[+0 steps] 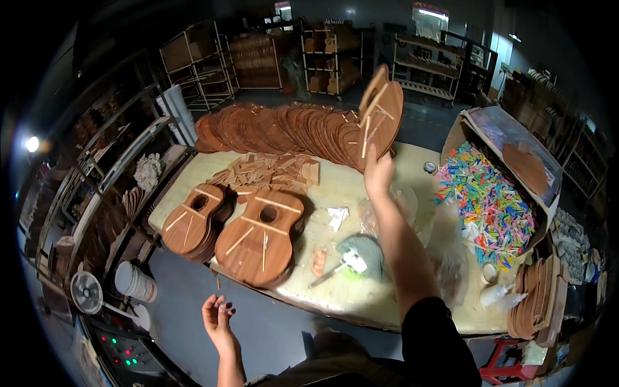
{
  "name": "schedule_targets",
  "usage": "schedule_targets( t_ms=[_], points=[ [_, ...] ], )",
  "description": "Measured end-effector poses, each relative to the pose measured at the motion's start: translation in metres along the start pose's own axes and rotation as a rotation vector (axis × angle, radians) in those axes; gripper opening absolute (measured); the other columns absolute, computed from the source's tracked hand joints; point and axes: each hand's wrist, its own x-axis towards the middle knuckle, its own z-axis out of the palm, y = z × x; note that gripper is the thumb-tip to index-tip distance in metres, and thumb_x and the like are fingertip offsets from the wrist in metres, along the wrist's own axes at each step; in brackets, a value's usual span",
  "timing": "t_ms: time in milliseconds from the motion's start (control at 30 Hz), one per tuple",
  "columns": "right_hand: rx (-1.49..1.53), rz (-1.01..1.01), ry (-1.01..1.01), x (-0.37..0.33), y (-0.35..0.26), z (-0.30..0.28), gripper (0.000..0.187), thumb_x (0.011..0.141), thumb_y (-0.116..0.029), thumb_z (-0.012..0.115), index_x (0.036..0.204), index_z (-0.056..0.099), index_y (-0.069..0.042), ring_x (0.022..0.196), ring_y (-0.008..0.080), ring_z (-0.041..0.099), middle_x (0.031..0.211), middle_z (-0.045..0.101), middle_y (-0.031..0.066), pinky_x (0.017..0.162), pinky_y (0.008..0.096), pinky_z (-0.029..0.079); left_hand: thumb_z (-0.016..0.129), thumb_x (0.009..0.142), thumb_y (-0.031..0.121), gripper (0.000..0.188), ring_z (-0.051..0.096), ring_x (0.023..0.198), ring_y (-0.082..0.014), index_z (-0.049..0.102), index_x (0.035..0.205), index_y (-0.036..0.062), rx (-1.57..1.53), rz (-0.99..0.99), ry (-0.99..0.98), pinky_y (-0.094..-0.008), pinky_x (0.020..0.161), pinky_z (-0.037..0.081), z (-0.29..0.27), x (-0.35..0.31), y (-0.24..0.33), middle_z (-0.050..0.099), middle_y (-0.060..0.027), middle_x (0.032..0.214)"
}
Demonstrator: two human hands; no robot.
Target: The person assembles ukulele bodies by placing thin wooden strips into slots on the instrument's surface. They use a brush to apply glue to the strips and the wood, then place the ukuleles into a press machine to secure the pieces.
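Observation:
My right hand (379,175) reaches over the table, closed on the lower edge of a braced wooden guitar soundboard (385,119). The soundboard is raised and tilted, with pale strips showing on its face. Low on the left, beyond the table's front edge, my left hand (219,322) has loosely bent fingers held apart, with nothing visible in them. A tiny brown sliver (218,284) shows just above its fingertips; whether it touches them I cannot tell. Nearest that hand lies a stack of braced soundboards (255,248), with a stack of smaller ones (190,222) to its left.
A long overlapping row of wooden plates (277,129) lines the table's far side. Thin wood pieces (271,171) lie before it. On the right stand a box of colourful clothespins (483,200) and white bottles (495,294). A greenish cloth (364,251) lies mid-table. Shelving (106,193) flanks the left.

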Motion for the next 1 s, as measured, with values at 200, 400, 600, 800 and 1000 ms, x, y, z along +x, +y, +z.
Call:
schedule_targets(
  t_ms=[200, 400, 600, 800, 1000],
  points=[
    [-0.459, 0.258, -0.05, 0.065, 0.158, 0.094, 0.039, 0.096, -0.033, 0.043, 0.123, 0.052, -0.006, 0.083, 0.0376, 0.066, 0.089, 0.068, 0.0212, 0.069, 0.0492, 0.052, 0.055, 0.093, 0.006, 0.026, 0.059, 0.084, -0.0141, 0.054, 0.118, 0.0015, 0.218, -0.04, 0.145, -0.0264, 0.073, 0.049, -0.029, 0.054, -0.005, 0.062, -0.0066, 0.1],
    [-0.686, 0.35, -0.306, 0.07, 0.232, 0.151, 0.052, 0.093, -0.017, 0.044, 0.142, 0.03, -0.008, 0.086, 0.0383, 0.065, 0.107, 0.064, 0.0197, 0.078, 0.048, 0.052, 0.057, 0.094, 0.015, 0.031, 0.058, 0.1, -0.0231, 0.051, 0.12, -0.0019, 0.346, -0.267, 0.2, -0.0355, 0.088, 0.05, -0.045, 0.067, -0.014, 0.058, -0.0134, 0.111],
    [-0.644, 0.26, -0.568, 0.069, 0.195, 0.219, 0.059, 0.088, -0.014, 0.05, 0.142, 0.028, -0.001, 0.099, 0.0381, 0.062, 0.126, 0.053, 0.0239, 0.086, 0.0441, 0.051, 0.057, 0.094, 0.013, 0.029, 0.059, 0.098, -0.0239, 0.051, 0.117, -0.0035, 0.362, -0.322, 0.102, -0.035, 0.088, 0.051, -0.005, 0.106, -0.022, 0.059, -0.0157, 0.107],
    [-0.629, 0.228, -0.56, 0.042, 0.195, 0.228, 0.07, 0.078, -0.008, 0.064, 0.139, 0.033, -0.002, 0.118, 0.0373, 0.05, 0.139, 0.04, 0.018, 0.093, 0.0409, 0.049, 0.059, 0.094, 0.018, 0.019, 0.059, 0.092, -0.0161, 0.062, 0.103, 0.0016, 0.43, -0.299, -0.123, -0.031, 0.087, 0.047, 0.039, 0.126, 0.001, 0.064, -0.0068, 0.094],
    [-0.368, 0.033, -0.218, 0.019, 0.196, 0.197, 0.065, 0.076, -0.011, 0.068, 0.134, 0.041, -0.004, 0.118, 0.0348, 0.05, 0.137, 0.043, 0.0158, 0.096, 0.0427, 0.045, 0.054, 0.095, 0.009, 0.021, 0.059, 0.089, -0.0159, 0.058, 0.114, 0.0007, 0.336, -0.339, -0.427, -0.0287, 0.082, 0.048, 0.021, 0.154, -0.03, 0.064, -0.009, 0.1]
  ],
)
